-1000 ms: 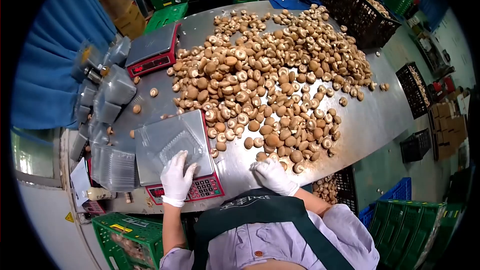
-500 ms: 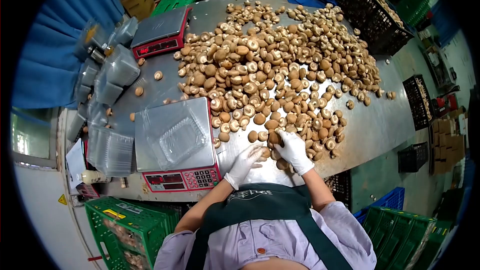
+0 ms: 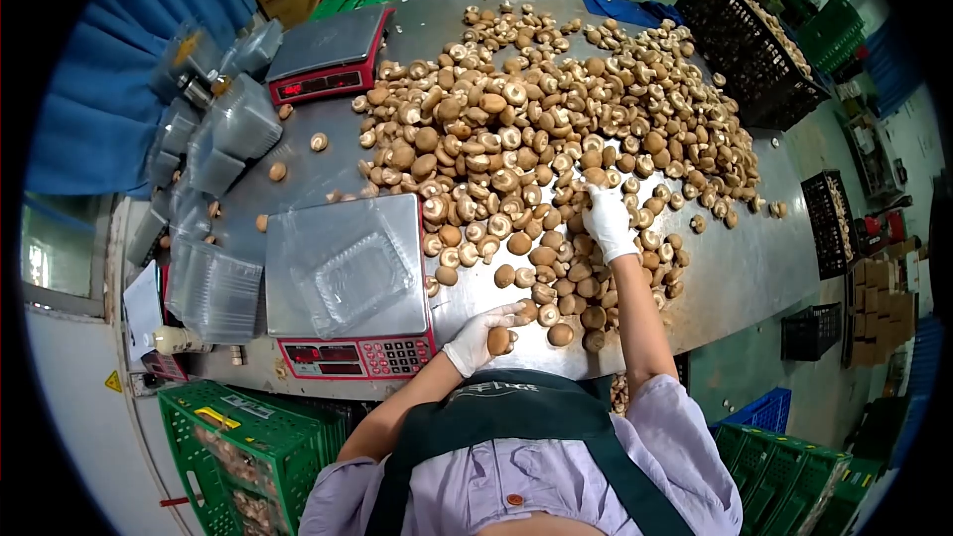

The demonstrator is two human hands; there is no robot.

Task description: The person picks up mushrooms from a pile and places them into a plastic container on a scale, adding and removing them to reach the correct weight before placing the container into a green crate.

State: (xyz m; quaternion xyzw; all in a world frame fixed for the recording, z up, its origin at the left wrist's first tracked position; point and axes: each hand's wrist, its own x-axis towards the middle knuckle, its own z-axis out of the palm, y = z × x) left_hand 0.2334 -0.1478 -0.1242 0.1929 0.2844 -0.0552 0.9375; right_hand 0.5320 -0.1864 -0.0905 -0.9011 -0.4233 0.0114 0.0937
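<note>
My left hand (image 3: 478, 339), in a white glove, is closed around brown mushrooms near the table's front edge. One held mushroom (image 3: 500, 341) shows below the fingers, and another mushroom (image 3: 526, 313) sits at the fingertips. Farther forward, my right hand (image 3: 608, 221), also gloved in white, stretches into the mushroom pile (image 3: 476, 119). Its fingers point down among the caps, touching them, and I see nothing clearly gripped. A loose mushroom (image 3: 560, 335) lies between my left hand and the near part of the pile. Left of my left hand stands a scale (image 3: 288, 298) with a clear plastic tray (image 3: 362, 280) on it.
A second scale (image 3: 323, 45) stands at the back left. Stacked clear trays (image 3: 220, 293) line the table's left side. A black crate (image 3: 745, 50) of mushrooms is at the far right corner. Green crates (image 3: 253, 437) stand below the left front edge.
My right hand has moved forward and slightly right, away from my left hand, into the pile. My left hand has stayed near the front edge and turned, with its mushrooms now showing more.
</note>
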